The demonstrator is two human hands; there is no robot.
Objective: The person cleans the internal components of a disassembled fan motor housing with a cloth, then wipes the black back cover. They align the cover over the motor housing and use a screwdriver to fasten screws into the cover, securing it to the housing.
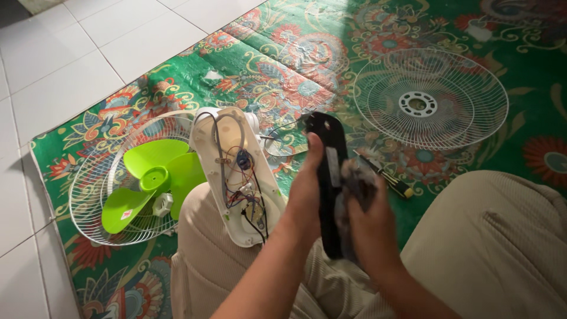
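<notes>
A long black plastic cover [328, 177] is held upright above the lap, between the two hands. The left hand [304, 198] is closed around the cover's left edge, with the thumb laid up along its face. The right hand [371, 227] is closed on a grey cloth [356, 180], which is pressed against the right side of the cover; the cloth is bunched and partly hidden by the fingers.

Just to the left, an opened white fan housing [236, 177] is leaned against the left knee, with its wiring and small parts exposed. Beside it, on the floor, a white wire fan guard [88, 195] is seen with a lime-green fan blade [155, 177] lying in it. A second white wire guard [431, 97] lies well apart, at the upper right, on a green flowered mat [266, 53]. A screwdriver [387, 177] with a yellow and black handle lies on the mat just beyond the right hand. White floor tiles [71, 59] are seen at the left.
</notes>
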